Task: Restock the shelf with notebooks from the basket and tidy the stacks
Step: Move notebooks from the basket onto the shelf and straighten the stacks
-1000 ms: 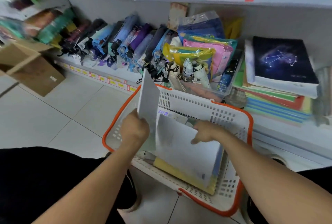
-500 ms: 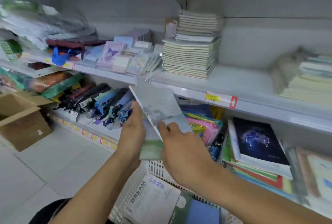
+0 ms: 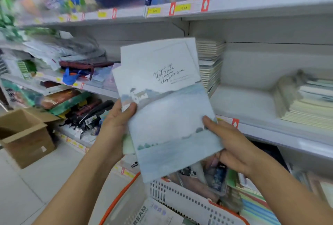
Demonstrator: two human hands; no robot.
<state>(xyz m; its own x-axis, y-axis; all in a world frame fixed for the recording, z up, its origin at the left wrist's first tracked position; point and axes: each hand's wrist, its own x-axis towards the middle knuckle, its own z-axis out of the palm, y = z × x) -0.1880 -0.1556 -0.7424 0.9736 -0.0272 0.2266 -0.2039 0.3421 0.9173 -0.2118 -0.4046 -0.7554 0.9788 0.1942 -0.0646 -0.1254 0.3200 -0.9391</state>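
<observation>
I hold a few pale blue notebooks (image 3: pixel 165 109) with a landscape cover and handwriting, fanned slightly, upright in front of the middle shelf. My left hand (image 3: pixel 115 123) grips their left edge, thumb on the cover. My right hand (image 3: pixel 232 145) grips the lower right corner. Behind them a tall stack of cream notebooks (image 3: pixel 210 64) stands on the white shelf (image 3: pixel 248 109). A second stack (image 3: pixel 306 104) lies at the right. The white basket with an orange rim (image 3: pixel 182 199) sits below, with a "DREAM" notebook (image 3: pixel 153 214) inside.
A cardboard box (image 3: pixel 23 134) stands open on the tiled floor at left. Folded umbrellas (image 3: pixel 90 113) fill the low shelf. The upper shelf (image 3: pixel 180 8) carries price tags and packaged goods. Colourful notebooks (image 3: pixel 255 206) lie low right.
The notebooks have risen from the basket up to the middle shelf's height and turned cover-on to me. My view has tilted upward; both hands stay on the notebooks.
</observation>
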